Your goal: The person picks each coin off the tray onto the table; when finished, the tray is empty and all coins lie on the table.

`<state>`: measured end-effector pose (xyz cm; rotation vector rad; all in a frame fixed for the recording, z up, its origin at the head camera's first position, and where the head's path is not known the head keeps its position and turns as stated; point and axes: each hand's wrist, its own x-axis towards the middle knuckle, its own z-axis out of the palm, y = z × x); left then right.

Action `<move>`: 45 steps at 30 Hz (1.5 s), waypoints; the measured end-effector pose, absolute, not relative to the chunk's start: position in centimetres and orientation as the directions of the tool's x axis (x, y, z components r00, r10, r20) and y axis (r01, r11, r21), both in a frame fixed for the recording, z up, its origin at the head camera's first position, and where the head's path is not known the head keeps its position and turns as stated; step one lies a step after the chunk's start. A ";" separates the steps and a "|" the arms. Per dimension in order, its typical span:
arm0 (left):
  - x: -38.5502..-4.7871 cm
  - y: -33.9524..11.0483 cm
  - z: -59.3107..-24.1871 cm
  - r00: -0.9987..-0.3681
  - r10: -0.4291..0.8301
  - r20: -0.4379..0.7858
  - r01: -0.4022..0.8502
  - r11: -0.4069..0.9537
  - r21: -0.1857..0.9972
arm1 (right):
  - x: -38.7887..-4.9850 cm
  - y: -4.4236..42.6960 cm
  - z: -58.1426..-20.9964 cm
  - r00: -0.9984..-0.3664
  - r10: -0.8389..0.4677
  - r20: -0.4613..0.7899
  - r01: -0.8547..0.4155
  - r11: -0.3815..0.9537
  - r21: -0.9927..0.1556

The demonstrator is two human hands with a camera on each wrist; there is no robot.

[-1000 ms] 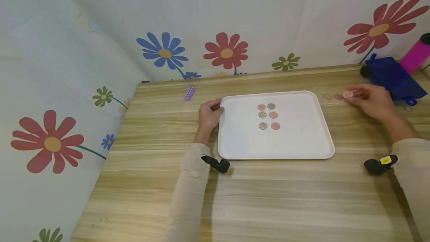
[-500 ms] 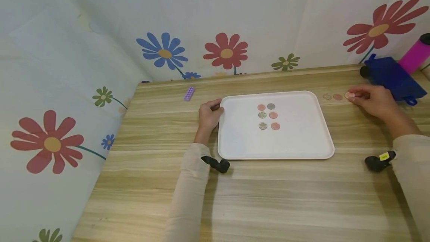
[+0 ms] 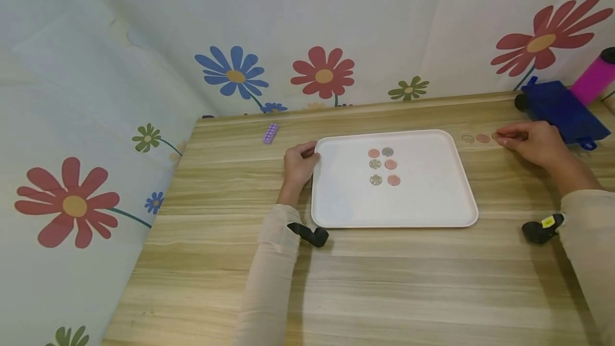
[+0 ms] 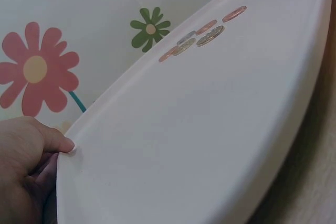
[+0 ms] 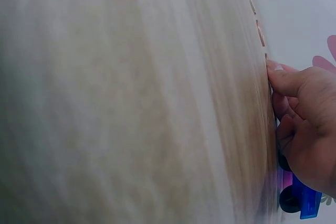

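In the head view my left hand [image 3: 299,165] grips the upper left rim of a white tray [image 3: 427,196]. The left wrist view shows the thumb of this hand [image 4: 29,156] over the rim of the tray [image 4: 157,135], with the other fingers partly hidden below. Several copper and silver coins lie on the tray, among them a copper coin [image 3: 394,180]. Right of the tray, my right hand [image 3: 535,143] pinches a coin [image 3: 495,136] down at the tabletop, largely covered by the fingertips. It lies in line with a copper coin [image 3: 482,138] and a pale coin [image 3: 467,138].
A dark blue object [image 3: 564,111] stands just behind my right hand, with a pink bottle [image 3: 593,80] at the far right. A purple studded brick [image 3: 270,133] lies behind and left of the tray. The flowered curtain [image 3: 283,20] borders the table's back edge.
My right hand has lowered the coin onto the table beside the other two and its fingers now cover more of it. The left hand and tray have stayed put.
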<state>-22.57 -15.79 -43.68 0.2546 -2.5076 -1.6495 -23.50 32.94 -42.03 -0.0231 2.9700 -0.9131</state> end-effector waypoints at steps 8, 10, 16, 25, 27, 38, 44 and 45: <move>-22.6 -15.8 -43.8 -0.979 -0.204 0.016 -0.068 0.398 0.915 | -23.5 33.0 -42.0 -0.999 -0.031 -0.023 -0.014 0.846 -0.534; -22.5 -15.8 -43.7 -0.979 -0.203 0.016 -0.067 0.398 0.915 | -23.4 32.9 -41.9 -0.999 -0.024 -0.033 -0.003 0.845 -0.535; -22.6 -15.8 -43.7 -0.978 -0.209 0.015 -0.071 0.397 0.915 | -22.9 32.5 -41.7 -0.999 -0.021 -0.034 0.001 0.840 -0.542; -22.6 -15.9 -43.8 -0.977 -0.211 0.017 -0.068 0.388 0.919 | -22.5 32.1 -41.8 -0.998 -0.044 0.039 -0.058 0.825 -0.562; -22.6 -15.9 -43.8 -0.977 -0.211 0.018 -0.068 0.389 0.919 | -22.4 32.0 -41.8 -0.997 -0.063 0.053 -0.082 0.824 -0.561; -22.6 -15.8 -43.8 -0.978 -0.208 0.023 -0.062 0.395 0.917 | -22.1 29.8 -41.5 -0.981 -0.159 0.114 -0.196 0.795 -0.575; -22.5 -15.8 -43.7 -0.978 -0.209 0.023 -0.063 0.394 0.917 | -21.4 27.6 -40.9 -0.962 -0.232 0.141 -0.271 0.798 -0.538; -22.5 -15.8 -43.7 -0.978 -0.210 0.023 -0.063 0.394 0.917 | -21.3 27.2 -40.8 -0.959 -0.243 0.143 -0.282 0.796 -0.536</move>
